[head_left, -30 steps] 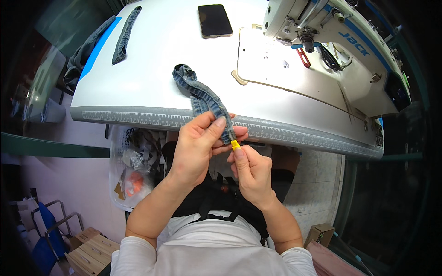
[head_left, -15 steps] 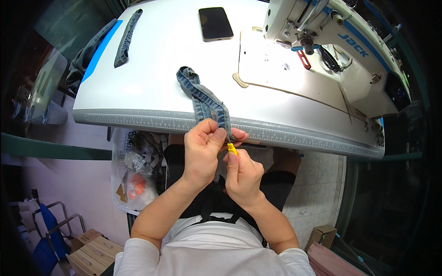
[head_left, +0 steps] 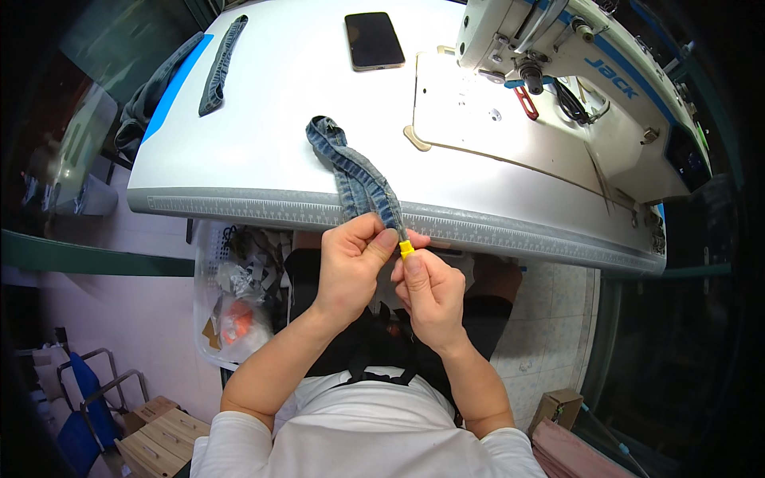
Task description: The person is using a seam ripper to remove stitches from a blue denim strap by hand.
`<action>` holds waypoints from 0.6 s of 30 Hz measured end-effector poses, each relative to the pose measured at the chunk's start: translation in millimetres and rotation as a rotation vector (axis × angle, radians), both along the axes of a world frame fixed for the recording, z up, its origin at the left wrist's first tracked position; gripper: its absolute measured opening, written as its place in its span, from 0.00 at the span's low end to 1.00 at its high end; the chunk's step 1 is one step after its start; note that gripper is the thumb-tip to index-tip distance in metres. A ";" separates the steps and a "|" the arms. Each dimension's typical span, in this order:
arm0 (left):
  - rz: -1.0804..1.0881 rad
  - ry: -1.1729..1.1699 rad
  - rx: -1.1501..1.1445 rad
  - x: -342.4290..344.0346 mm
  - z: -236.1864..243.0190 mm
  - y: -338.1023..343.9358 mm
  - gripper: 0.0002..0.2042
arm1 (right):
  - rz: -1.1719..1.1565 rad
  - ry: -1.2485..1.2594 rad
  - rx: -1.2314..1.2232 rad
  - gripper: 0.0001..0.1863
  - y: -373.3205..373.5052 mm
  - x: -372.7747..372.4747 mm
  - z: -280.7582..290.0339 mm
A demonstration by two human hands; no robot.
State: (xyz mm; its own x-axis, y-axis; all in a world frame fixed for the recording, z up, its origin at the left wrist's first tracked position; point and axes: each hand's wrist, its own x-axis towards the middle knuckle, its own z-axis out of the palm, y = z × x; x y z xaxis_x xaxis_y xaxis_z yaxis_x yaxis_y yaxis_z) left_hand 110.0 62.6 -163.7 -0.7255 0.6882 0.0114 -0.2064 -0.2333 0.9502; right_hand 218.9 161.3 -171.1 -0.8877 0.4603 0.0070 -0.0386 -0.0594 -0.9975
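A blue denim waistband strip (head_left: 366,177) lies looped on the table, its near end hanging over the front edge. My left hand (head_left: 351,259) pinches that end between thumb and fingers. In my right hand (head_left: 433,299) is a seam ripper with a yellow handle (head_left: 407,248), gripped near its front. Its metal tip meets the denim beside my left thumb and is mostly hidden there. Both hands are close together, just off the table's edge.
A white sewing machine (head_left: 574,88) stands at the right, with red-handled snips (head_left: 526,103) beside it. A phone (head_left: 374,41) and another denim strip (head_left: 221,68) lie farther back. A ruler tape (head_left: 263,209) runs along the table edge. Below left, a white basket (head_left: 209,279) holds scraps.
My right hand and the seam ripper have shifted slightly right, and the metal tip shows less than before. The denim's near end has swung a little right with my left hand's grip.
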 end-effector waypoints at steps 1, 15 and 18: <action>-0.027 -0.001 -0.004 -1.8 2.6 -0.8 0.09 | -0.013 0.005 0.119 0.19 2.2 -1.2 2.6; 0.036 -0.243 0.101 0.3 9.3 7.3 0.07 | -0.135 0.085 0.553 0.11 -2.5 -2.5 -4.7; -0.002 -0.208 0.096 -1.3 -0.3 6.4 0.09 | -0.159 0.100 0.534 0.11 -5.0 -3.4 -7.0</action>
State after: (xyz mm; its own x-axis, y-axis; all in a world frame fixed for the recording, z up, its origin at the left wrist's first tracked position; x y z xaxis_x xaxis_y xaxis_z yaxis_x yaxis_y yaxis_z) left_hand 108.7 69.0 -164.0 -0.7176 0.6926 -0.0732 -0.3963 -0.3196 0.8607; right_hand 215.6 156.3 -178.1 -0.7910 0.4975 0.3561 -0.1016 0.4672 -0.8783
